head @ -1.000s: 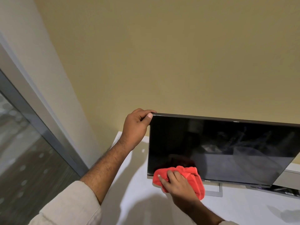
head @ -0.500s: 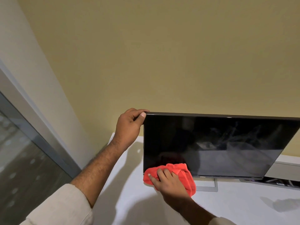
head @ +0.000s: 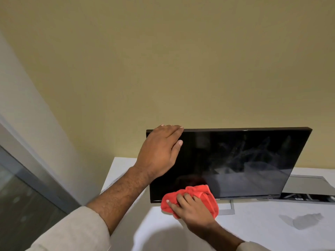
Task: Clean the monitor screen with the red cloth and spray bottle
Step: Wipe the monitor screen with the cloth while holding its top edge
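A black monitor point(head: 244, 160) stands on a white desk point(head: 262, 230), its dark screen showing streaky smears near the middle. My left hand point(head: 159, 151) grips the monitor's top left corner, fingers over the top edge and thumb on the screen side. My right hand point(head: 192, 209) presses a bunched red cloth point(head: 208, 198) against the screen's bottom left edge. The monitor's grey stand foot point(head: 227, 209) shows just right of the cloth. No spray bottle is in view.
A yellow wall point(head: 181, 69) rises behind the desk. A glass panel with a grey frame point(head: 27, 187) runs along the left. A grey cable tray opening point(head: 308, 192) lies in the desk behind the monitor's right side.
My left hand has slid further over the monitor's top left corner, now covering it. The cloth hand stays at the bottom left edge. The view has shifted, bringing the monitor's right end into sight.
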Available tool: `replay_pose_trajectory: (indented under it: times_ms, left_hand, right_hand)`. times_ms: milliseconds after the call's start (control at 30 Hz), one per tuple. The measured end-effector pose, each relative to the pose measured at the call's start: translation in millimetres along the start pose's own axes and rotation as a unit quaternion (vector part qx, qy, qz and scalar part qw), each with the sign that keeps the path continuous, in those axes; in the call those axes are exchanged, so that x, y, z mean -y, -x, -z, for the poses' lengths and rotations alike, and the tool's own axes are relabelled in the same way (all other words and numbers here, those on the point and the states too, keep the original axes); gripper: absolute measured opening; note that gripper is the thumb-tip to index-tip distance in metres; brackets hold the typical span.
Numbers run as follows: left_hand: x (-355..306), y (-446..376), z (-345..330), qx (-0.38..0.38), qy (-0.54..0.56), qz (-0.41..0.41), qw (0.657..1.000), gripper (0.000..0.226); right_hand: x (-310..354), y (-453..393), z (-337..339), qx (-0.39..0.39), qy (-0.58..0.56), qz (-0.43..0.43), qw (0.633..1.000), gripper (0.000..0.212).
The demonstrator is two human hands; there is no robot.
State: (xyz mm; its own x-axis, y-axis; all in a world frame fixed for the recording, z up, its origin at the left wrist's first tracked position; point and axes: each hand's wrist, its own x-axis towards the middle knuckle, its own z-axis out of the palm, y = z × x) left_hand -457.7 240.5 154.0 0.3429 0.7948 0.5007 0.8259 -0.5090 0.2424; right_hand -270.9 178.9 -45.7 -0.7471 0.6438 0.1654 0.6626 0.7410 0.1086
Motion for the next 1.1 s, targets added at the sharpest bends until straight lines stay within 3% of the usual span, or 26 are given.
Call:
replay_pose_trajectory:
  times_ms: [267,467,833,1100]
  left_hand:
    - [-5,3,-9,-0.023,0.014,0.028,0.999,0.042]
    - [-4,1,-8,-0.022,0.014,0.039,0.999,0.047]
    - [-7,-1,-7,-0.032,0.040,0.052,0.997,0.055]
    - [-9,0,-5,-0.037,0.054,0.054,0.996,0.063]
  right_hand:
    - [3,-6,2,-0.014,0.023,0.002,1.000,0.067]
    - [23,-31,6,-0.033,0.045,0.023,0.998,0.058]
    - [-35,32,6,0.014,0.059,-0.031,0.998,0.057]
    - [13,-15,1,-0.044,0.060,0.013,0.997,0.058]
